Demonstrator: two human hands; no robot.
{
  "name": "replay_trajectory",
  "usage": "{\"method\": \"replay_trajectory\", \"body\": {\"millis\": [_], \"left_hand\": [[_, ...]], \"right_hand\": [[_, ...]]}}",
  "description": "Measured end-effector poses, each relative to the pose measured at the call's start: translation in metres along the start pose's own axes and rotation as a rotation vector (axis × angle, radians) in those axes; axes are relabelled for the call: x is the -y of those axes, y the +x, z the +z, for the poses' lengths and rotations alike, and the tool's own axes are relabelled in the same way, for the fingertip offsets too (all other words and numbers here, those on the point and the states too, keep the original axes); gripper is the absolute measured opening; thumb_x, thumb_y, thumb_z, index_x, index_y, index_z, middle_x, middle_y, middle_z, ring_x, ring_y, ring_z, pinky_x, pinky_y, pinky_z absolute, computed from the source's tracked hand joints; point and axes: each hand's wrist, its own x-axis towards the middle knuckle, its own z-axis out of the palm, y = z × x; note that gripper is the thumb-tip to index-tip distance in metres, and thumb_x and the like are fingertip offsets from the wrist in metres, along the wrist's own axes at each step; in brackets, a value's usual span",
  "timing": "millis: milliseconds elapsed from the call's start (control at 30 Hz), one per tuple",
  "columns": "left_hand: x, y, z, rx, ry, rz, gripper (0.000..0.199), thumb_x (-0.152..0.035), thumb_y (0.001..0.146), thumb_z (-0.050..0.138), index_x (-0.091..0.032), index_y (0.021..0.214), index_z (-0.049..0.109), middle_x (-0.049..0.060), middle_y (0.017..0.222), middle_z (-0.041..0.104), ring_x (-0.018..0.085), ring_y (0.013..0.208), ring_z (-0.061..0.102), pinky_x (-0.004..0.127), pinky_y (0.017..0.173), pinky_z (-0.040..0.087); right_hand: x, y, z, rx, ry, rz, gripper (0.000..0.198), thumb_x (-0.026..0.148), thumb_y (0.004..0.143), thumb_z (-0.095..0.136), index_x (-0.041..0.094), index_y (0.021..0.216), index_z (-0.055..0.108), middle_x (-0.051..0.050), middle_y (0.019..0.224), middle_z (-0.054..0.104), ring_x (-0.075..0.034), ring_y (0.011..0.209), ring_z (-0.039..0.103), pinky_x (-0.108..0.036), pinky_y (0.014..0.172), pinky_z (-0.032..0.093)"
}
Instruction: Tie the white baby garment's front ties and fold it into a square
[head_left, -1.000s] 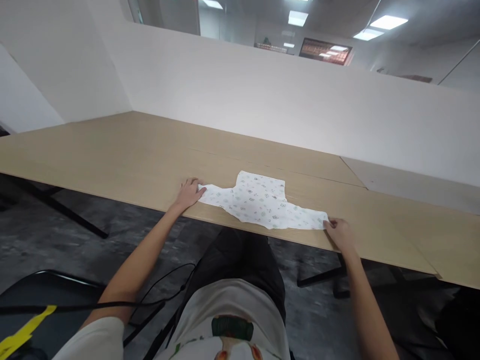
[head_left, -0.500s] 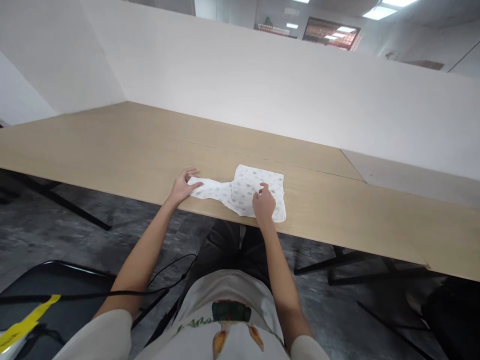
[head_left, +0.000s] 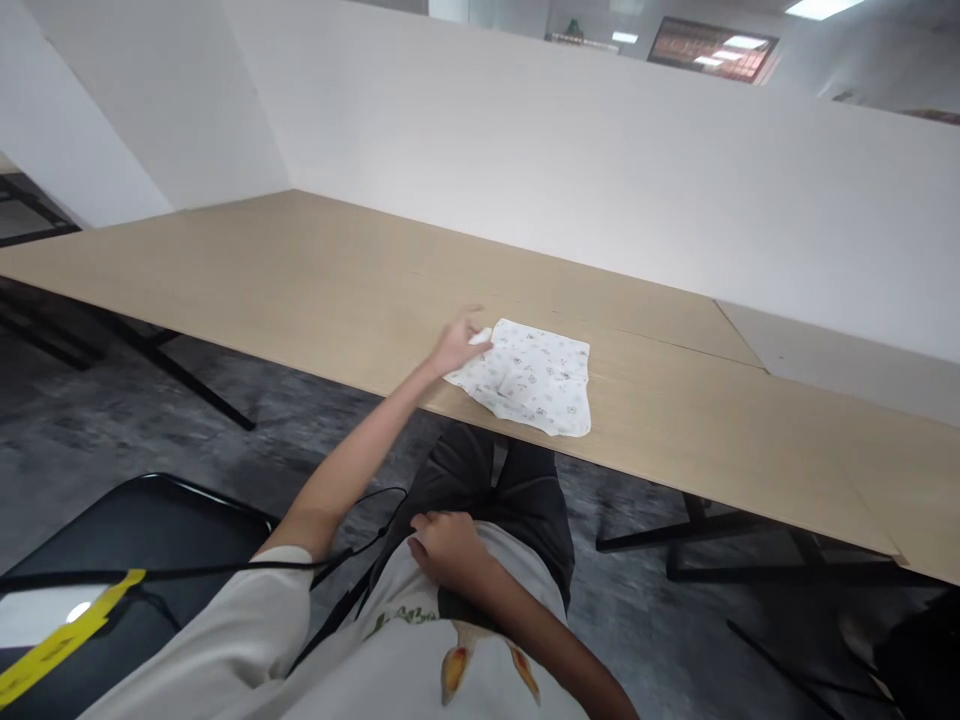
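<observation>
Cotton baby top (head_left: 532,378), white with tiny prints, lying near the front edge of the wooden table (head_left: 315,270), already folded into a rough square. Left hand (head_left: 459,342) pinching its left corner; right hand (head_left: 442,545) empty, off the cloth, resting on lap. Probably just a final tidy left.

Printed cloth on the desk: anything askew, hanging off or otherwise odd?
Slightly. The folded printed cloth sits at the near edge of the wooden table, skewed to that edge, and its near corner looks rumpled rather than flat. The left hand touches its far-left corner; the right hand rests on the person's lap. No spill or damage shows.
</observation>
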Motion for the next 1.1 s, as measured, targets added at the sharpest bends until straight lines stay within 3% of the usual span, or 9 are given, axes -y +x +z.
{"method": "replay_trajectory", "body": {"millis": [133, 233, 333, 467, 567, 633, 767, 867, 1100], "left_hand": [[-0.039, -0.013, 0.064, 0.332, 0.033, 0.07, 0.065, -0.021, 0.076, 0.063, -0.02, 0.136, 0.038, 0.008, 0.108, 0.06, 0.011, 0.065, 0.056, 0.024, 0.061, 0.049], [-0.048, -0.032, 0.085, 0.594, -0.042, 0.166, 0.066, -0.026, 0.079, 0.062, -0.02, 0.138, 0.035, 0.013, 0.121, 0.057, 0.017, 0.084, 0.062, 0.028, 0.071, 0.051], [-0.036, -0.048, 0.066, 0.608, -0.059, 0.304, 0.055, -0.035, 0.084, 0.059, -0.019, 0.134, 0.042, 0.014, 0.131, 0.052, 0.022, 0.109, 0.057, 0.032, 0.088, 0.049], [0.002, -0.063, 0.008, 0.355, 0.148, 0.445, 0.034, -0.029, 0.09, 0.044, -0.017, 0.119, 0.056, 0.01, 0.124, 0.057, 0.022, 0.117, 0.051, 0.038, 0.102, 0.04], [0.03, -0.071, -0.021, 0.313, 0.306, 0.445, 0.033, -0.024, 0.088, 0.043, -0.019, 0.116, 0.059, 0.008, 0.12, 0.06, 0.022, 0.115, 0.052, 0.039, 0.101, 0.042], [0.042, -0.073, -0.026, 0.327, 0.338, 0.445, 0.034, -0.025, 0.09, 0.042, -0.02, 0.118, 0.059, 0.008, 0.12, 0.06, 0.022, 0.116, 0.052, 0.039, 0.101, 0.042], [0.05, -0.066, -0.016, 0.355, 0.364, 0.496, 0.031, -0.033, 0.093, 0.045, -0.02, 0.113, 0.063, 0.01, 0.119, 0.059, 0.022, 0.112, 0.055, 0.037, 0.097, 0.046], [0.049, -0.057, -0.008, 0.351, 0.432, 0.588, 0.03, -0.033, 0.095, 0.044, -0.018, 0.104, 0.067, 0.012, 0.112, 0.06, 0.021, 0.102, 0.059, 0.035, 0.089, 0.05], [0.019, -0.065, -0.02, 0.256, 0.509, 0.741, 0.029, -0.022, 0.097, 0.035, -0.017, 0.109, 0.062, 0.01, 0.102, 0.063, 0.019, 0.096, 0.059, 0.032, 0.085, 0.05]], "right_hand": [[-0.007, -0.007, 0.004, 0.041, 0.018, 0.035, 0.025, 0.035, 0.089, 0.051, 0.016, 0.094, 0.066, -0.008, 0.09, 0.071, -0.022, 0.077, 0.067, -0.028, 0.059, 0.044], [-0.009, -0.011, 0.005, -0.052, 0.115, 0.08, 0.02, 0.029, 0.088, 0.055, 0.016, 0.094, 0.068, -0.009, 0.088, 0.071, -0.021, 0.077, 0.066, -0.027, 0.064, 0.044], [-0.021, -0.018, 0.009, -0.192, 0.298, 0.118, 0.016, 0.023, 0.084, 0.058, 0.019, 0.095, 0.069, -0.004, 0.086, 0.071, -0.019, 0.077, 0.066, -0.025, 0.067, 0.046], [-0.063, -0.042, 0.01, -0.63, 0.459, 0.166, 0.02, 0.018, 0.087, 0.048, 0.018, 0.092, 0.067, -0.003, 0.086, 0.07, -0.015, 0.076, 0.066, -0.023, 0.07, 0.05], [-0.11, -0.067, -0.009, -1.055, 0.269, 0.295, 0.023, 0.019, 0.09, 0.044, 0.016, 0.093, 0.066, -0.007, 0.086, 0.069, -0.016, 0.077, 0.065, -0.027, 0.072, 0.052], [-0.142, -0.08, -0.029, -1.177, 0.082, 0.386, 0.024, 0.019, 0.091, 0.043, 0.015, 0.097, 0.066, -0.01, 0.091, 0.069, -0.02, 0.085, 0.064, -0.033, 0.081, 0.052], [-0.194, -0.081, -0.065, -1.018, -0.073, 0.394, 0.033, 0.018, 0.091, 0.04, 0.016, 0.116, 0.062, -0.013, 0.113, 0.062, -0.025, 0.106, 0.058, -0.04, 0.09, 0.049], [-0.216, -0.072, -0.078, -0.889, -0.056, 0.313, 0.032, 0.017, 0.087, 0.042, 0.014, 0.108, 0.066, -0.016, 0.113, 0.06, -0.027, 0.105, 0.057, -0.043, 0.089, 0.049], [-0.209, -0.081, -0.09, -0.951, 0.296, 0.242, 0.021, 0.027, 0.086, 0.05, 0.017, 0.094, 0.067, -0.011, 0.099, 0.063, -0.023, 0.098, 0.059, -0.04, 0.089, 0.048]]}}
